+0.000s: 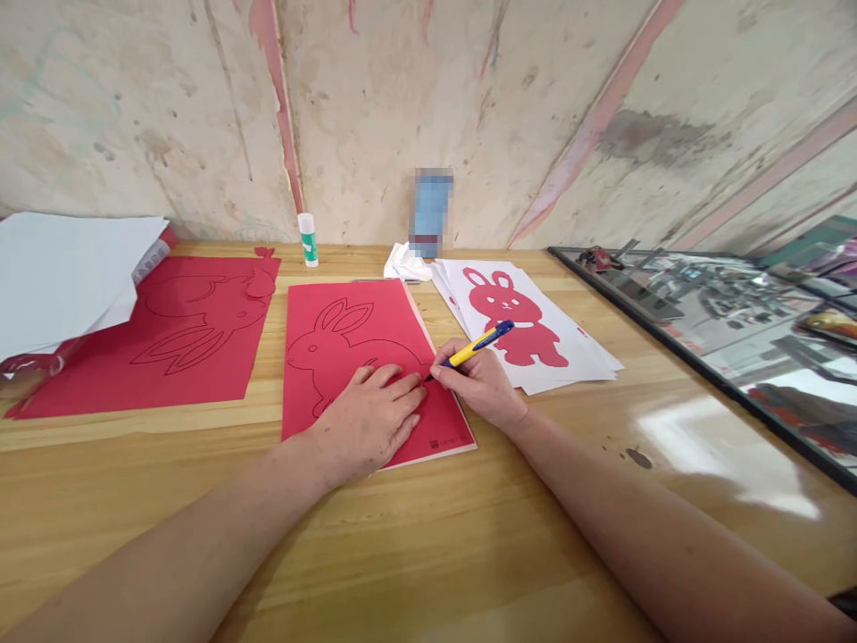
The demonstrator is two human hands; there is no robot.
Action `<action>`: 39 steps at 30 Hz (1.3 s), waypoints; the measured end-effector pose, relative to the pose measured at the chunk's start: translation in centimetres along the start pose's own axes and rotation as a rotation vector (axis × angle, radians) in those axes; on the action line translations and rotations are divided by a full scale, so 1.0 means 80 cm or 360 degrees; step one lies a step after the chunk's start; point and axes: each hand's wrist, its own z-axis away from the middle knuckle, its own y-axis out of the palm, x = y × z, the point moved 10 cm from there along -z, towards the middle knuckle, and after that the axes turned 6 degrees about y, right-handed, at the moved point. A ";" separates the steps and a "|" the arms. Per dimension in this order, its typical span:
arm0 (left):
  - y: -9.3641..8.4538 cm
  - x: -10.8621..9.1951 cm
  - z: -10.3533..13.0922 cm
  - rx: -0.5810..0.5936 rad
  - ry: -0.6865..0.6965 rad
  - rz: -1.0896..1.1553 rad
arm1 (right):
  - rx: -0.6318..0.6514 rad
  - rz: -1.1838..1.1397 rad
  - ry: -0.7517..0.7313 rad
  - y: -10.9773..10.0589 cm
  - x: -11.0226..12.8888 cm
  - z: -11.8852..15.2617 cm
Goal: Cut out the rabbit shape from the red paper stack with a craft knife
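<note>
A red sheet [395, 313] with a black outline of a rabbit lies on top of a pad or stack on the wooden table. My left hand [371, 411] rests flat on its lower middle, fingers spread, holding nothing. My right hand [486, 384] pinches a yellow and blue pen [478, 344], tilted, at the sheet's right edge. Its dark tip is down on the sheet near the rabbit's tail, just right of my left fingertips. Whether the tip touches the paper I cannot tell.
White sheets [549, 313] with a red cut-out bunny lie at right. Another red rabbit sheet [220, 357] sits at left, partly under white papers [60, 277]. A glue stick [307, 241], crumpled tissue [403, 262] and blurred blue item [430, 210] stand near the wall. A black-framed mirror-like panel [669, 344] borders the right.
</note>
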 end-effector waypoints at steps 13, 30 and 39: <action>0.001 0.000 0.000 -0.0004 0.0004 -0.0012 | -0.0044 0.0107 -0.0027 -0.002 0.006 0.002; 0.000 0.000 0.000 -0.0007 0.0003 -0.0008 | -0.0041 0.0059 0.0027 -0.003 0.000 0.001; 0.000 0.000 0.000 -0.0019 0.0003 -0.0018 | -0.0087 0.0113 0.0026 -0.007 -0.003 0.001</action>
